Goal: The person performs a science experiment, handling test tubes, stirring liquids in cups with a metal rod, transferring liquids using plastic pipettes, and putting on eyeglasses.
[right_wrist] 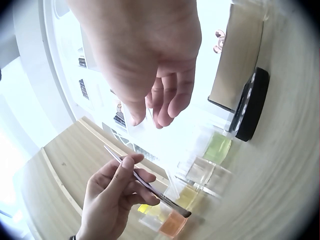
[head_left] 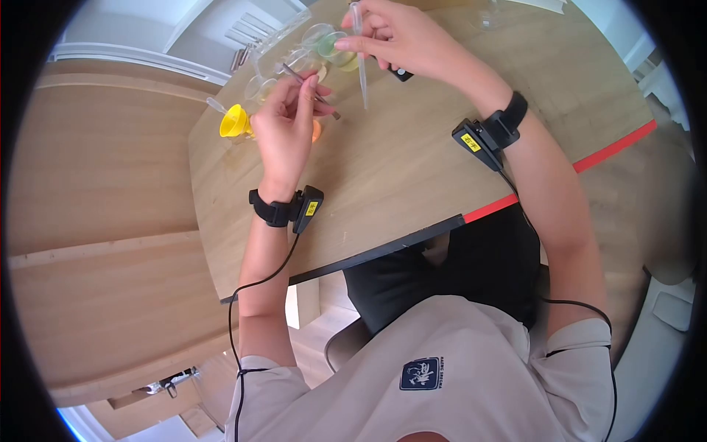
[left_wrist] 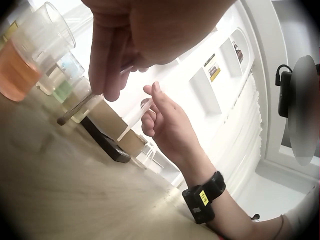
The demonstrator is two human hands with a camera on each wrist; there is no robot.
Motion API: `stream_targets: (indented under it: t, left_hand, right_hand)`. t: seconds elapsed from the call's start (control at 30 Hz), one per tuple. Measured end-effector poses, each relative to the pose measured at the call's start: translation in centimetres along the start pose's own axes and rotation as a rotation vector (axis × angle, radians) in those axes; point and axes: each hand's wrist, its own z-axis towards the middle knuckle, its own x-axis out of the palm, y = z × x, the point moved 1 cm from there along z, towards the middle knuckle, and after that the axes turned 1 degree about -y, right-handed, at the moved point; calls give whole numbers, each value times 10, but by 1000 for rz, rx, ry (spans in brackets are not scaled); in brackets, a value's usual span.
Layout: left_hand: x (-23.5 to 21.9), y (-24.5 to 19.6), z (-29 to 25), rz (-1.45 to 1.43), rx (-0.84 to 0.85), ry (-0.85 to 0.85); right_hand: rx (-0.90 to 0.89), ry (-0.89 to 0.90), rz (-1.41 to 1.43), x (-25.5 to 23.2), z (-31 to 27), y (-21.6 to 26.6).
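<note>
Pinches thin dark-tipped rod (right_wrist: 150, 187) btwn curled fingers & thumb of L hand (head_left: 287, 125), aslant, tip low, prob. for fine control; grips clear pipette (head_left: 361, 70) narrowly w/ thumb & fingers of R hand (head_left: 398, 38), slim end down, likely to aim it; has orange-liq. cup (left_wrist: 30, 60) just beside L hand, green-liq. cup (right_wrist: 218, 148) nearer R hand, prob. grouped on table (head_left: 412, 162) for easy reach

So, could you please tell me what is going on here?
The left hand grips a slim brush-like tool; the right hand holds a clear plastic pipette over the wooden table. Close by are a cup of orange liquid, a cup of green liquid and a yellow funnel. The pipette's tip points down, outside the cups.
</note>
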Motion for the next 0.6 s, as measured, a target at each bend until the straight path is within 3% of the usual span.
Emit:
stream_targets:
  t: [0.17,0.23,0.3,0.37,0.4,0.47,0.6]
  left_hand:
    - [-5,-16,1,58,15,-58]
    - [-13,-23,-2,121,195,-179]
    - [-24,-25,-3,136,236,-250]
    - [-42,-23,-3,134,358,-350]
    - [-46,-23,-4,137,359,-354]
    - [-54,-25,-8,115,230,-516]
    - [-58,12,-8,-37,81,-424]
  right_hand:
    - [-57,22,28,3,1,-4]
    - [-90,32,28,3,5,-11]
    - [-124,44,28,4,6,-15]
    - [-41,36,60,5,4,-13]
    - [-45,39,61,5,4,-12]
    - [-24,19,42,5,6,-13]
    - [-20,11,87,9,6,-27]
